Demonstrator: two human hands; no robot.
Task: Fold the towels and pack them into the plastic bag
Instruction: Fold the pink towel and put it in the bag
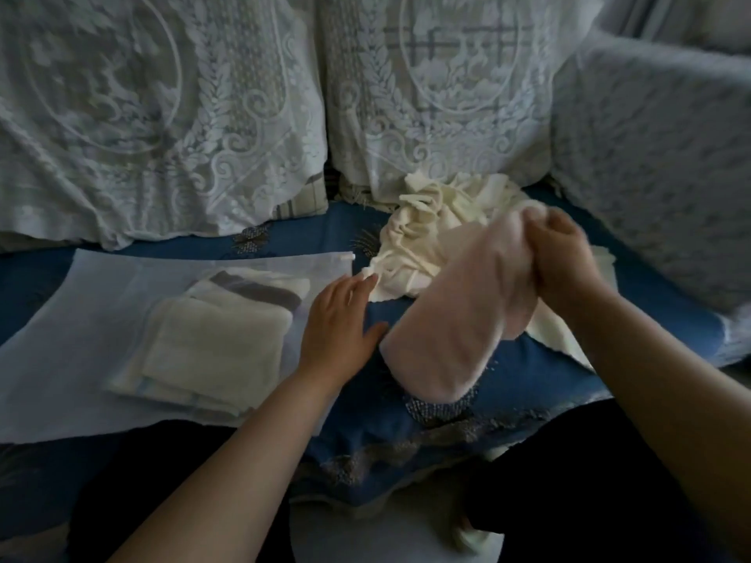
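A frosted plastic bag [93, 319] lies flat on the blue sofa seat at the left, with folded pale towels [215, 347] showing through it. My left hand [339, 323] lies flat with straight fingers on the bag's right edge. My right hand [563, 262] grips the top of a pale pink towel [455, 319] and holds it up, so its lower end hangs down to the seat. Behind it lies a rumpled heap of cream towels [430, 233].
The blue patterned seat cover [520, 379] runs across the view. Two lace-covered back cushions [162, 115] stand behind. A covered armrest [658, 176] rises at the right. My dark-clothed legs [569, 481] fill the bottom of the frame.
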